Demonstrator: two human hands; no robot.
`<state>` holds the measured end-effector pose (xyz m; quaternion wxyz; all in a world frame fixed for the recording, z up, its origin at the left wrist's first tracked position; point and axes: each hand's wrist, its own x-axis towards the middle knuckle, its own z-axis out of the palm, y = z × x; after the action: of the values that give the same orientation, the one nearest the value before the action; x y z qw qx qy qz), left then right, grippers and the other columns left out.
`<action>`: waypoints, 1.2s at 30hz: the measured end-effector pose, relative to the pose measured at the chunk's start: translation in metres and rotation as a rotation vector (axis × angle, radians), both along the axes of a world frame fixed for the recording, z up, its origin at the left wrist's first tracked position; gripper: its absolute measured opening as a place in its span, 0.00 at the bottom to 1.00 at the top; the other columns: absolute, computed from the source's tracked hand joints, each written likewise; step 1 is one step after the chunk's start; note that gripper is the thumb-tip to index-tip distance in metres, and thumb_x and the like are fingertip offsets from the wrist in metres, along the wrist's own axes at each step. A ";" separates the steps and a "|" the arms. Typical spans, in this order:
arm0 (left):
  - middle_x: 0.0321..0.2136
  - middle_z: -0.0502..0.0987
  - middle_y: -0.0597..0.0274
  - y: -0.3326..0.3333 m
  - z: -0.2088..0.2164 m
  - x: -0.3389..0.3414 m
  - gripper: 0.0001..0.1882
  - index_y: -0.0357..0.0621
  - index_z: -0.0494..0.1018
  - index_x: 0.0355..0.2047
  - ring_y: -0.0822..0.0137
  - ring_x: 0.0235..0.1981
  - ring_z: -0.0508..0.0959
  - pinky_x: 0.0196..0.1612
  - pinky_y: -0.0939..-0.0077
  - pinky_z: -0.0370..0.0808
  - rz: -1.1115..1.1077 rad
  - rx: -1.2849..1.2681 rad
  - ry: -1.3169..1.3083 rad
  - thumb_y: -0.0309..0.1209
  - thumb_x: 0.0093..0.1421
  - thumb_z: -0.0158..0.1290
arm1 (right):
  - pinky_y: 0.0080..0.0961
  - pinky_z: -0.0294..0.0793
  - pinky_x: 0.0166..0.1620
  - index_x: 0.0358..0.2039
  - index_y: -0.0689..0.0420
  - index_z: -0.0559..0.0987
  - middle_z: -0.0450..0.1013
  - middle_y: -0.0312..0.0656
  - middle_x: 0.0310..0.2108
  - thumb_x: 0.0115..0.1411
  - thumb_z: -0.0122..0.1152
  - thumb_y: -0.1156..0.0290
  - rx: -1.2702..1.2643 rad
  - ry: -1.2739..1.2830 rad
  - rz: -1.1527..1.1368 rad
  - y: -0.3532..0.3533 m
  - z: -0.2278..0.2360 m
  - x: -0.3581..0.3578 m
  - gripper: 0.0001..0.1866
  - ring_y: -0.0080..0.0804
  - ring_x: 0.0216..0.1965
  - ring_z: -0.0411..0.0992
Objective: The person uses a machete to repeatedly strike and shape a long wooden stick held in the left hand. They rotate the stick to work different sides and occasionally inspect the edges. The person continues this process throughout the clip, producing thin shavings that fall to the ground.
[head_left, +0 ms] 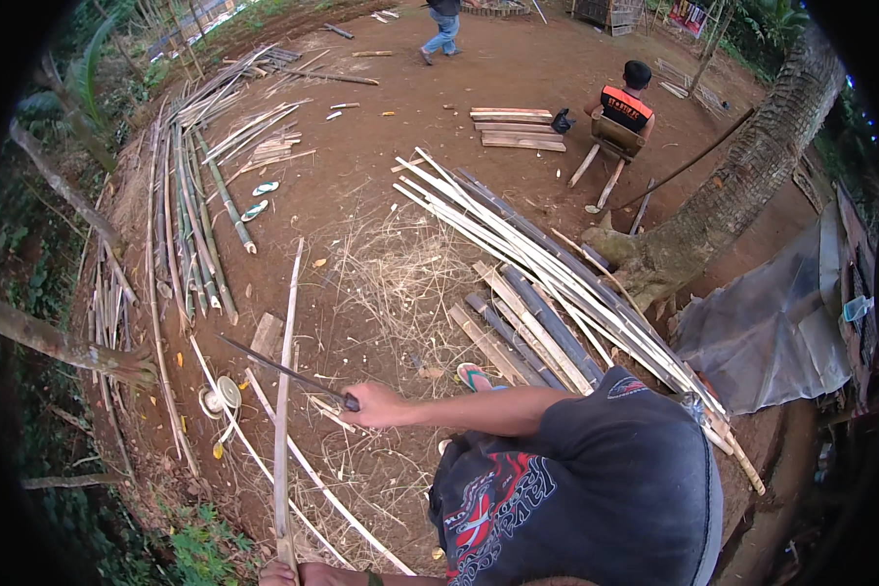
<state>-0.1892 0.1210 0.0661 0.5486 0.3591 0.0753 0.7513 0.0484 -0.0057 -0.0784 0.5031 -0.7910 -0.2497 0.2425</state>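
Observation:
My right hand (376, 404) is closed around the dark handle of a machete (314, 382). The long, thin blade points away to the left and crosses a bamboo strip (282, 430); whether it touches the strip I cannot tell. At the bottom edge my left hand (308, 574) is closed on the strip's near end, partly cut off by the frame. The strip is long and pale and stretches upward from that hand. Two thinner pale strips (337, 503) lie on the ground beside it. A flat piece of wood (267, 335) lies near the blade.
Split bamboo strips (547, 254) and dark bamboo pieces (523, 317) lie to the right. Bamboo poles (190, 225) lie at left, near loose sandals (254, 211). Shavings (400, 273) cover the middle ground. A seated person (627, 107) and a tree trunk (732, 186) are farther right.

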 end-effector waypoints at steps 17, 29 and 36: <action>0.16 0.56 0.71 -0.006 0.035 0.064 0.24 0.53 0.58 0.22 0.70 0.19 0.60 0.22 0.76 0.59 0.000 0.152 0.219 0.55 0.66 0.46 | 0.43 0.72 0.34 0.25 0.64 0.77 0.72 0.52 0.21 0.54 0.64 0.52 -0.213 -0.082 -0.082 -0.115 -0.067 0.008 0.23 0.50 0.26 0.74; 0.14 0.56 0.68 -0.021 0.045 0.122 0.32 0.49 0.53 0.22 0.75 0.11 0.60 0.14 0.85 0.55 0.050 0.211 0.116 0.65 0.62 0.42 | 0.34 0.60 0.21 0.22 0.60 0.75 0.60 0.41 0.09 0.57 0.67 0.56 0.217 -0.098 0.439 -0.037 0.101 -0.020 0.20 0.35 0.12 0.59; 0.10 0.54 0.70 -0.033 0.054 0.134 0.30 0.51 0.53 0.21 0.78 0.08 0.55 0.12 0.87 0.52 0.136 0.171 0.084 0.62 0.66 0.37 | 0.40 0.69 0.27 0.20 0.59 0.77 0.70 0.47 0.14 0.55 0.61 0.55 -0.173 -0.045 0.312 -0.020 -0.003 0.069 0.19 0.42 0.18 0.71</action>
<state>-0.0549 0.0877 0.1201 0.4599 0.4299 0.0580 0.7748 0.1178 -0.0252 -0.0814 0.3840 -0.7882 -0.3586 0.3205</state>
